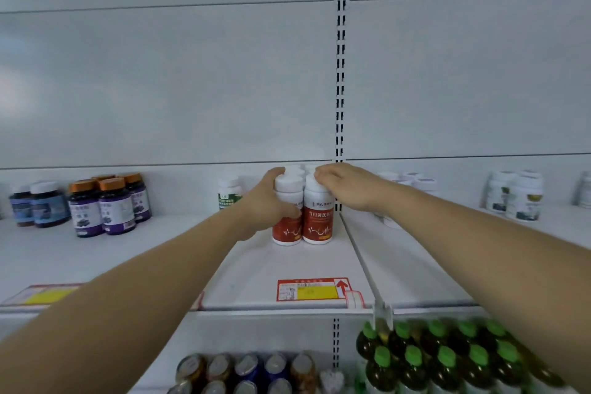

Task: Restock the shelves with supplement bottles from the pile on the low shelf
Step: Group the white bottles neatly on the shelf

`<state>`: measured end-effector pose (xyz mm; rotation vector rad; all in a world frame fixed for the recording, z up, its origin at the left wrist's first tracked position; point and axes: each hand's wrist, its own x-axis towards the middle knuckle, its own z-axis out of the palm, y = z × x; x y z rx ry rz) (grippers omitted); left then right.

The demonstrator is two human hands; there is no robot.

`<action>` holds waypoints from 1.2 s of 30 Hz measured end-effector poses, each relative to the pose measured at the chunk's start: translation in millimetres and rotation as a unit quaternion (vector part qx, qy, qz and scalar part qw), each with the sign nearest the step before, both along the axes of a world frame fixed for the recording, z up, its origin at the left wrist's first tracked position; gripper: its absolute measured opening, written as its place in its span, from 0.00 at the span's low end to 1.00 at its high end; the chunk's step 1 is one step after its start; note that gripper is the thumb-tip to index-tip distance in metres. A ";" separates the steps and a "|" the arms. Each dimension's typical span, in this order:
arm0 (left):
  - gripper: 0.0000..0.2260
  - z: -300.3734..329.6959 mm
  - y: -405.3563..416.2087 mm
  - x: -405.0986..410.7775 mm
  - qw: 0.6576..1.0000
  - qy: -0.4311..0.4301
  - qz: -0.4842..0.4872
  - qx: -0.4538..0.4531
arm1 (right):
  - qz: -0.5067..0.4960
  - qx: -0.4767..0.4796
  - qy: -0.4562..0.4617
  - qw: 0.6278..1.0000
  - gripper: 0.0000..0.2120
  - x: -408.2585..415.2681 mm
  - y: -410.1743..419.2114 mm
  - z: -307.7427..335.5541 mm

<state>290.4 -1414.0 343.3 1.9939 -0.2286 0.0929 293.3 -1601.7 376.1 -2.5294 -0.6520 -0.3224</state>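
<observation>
Left hand [268, 201] wraps the left red bottle [287, 227]; right hand [343, 185] curls over the right red bottle [318, 221]. A green-labelled bottle [228, 193] stands just left, a shelf divider [361, 259] right.

Shelf [256, 269] front bare ahead of the red-label bottles [302, 217]; open air above up to the back panel. Green-label bottle [228, 193] crowds their left, shelf divider [361, 261] their right. Purple-label bottles [105, 205] stand well apart at left.

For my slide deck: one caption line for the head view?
Both hands, left hand and right hand, steady two red bottles on the white shelf.
</observation>
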 end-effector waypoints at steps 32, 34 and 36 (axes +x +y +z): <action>0.38 -22.2 -1.3 -4.4 0.999 -0.014 0.029 -0.028 | 0.039 0.016 -0.007 0.999 0.20 10.7 -5.3 -5.5; 0.34 -18.9 -0.4 -4.1 1.000 -0.014 0.001 -0.027 | 0.029 -0.006 -0.007 1.000 0.21 14.6 -6.2 -3.9; 0.33 -16.6 -0.4 -4.1 0.999 -0.013 -0.018 -0.024 | 0.009 -0.018 0.000 1.000 0.27 16.6 -6.8 -1.1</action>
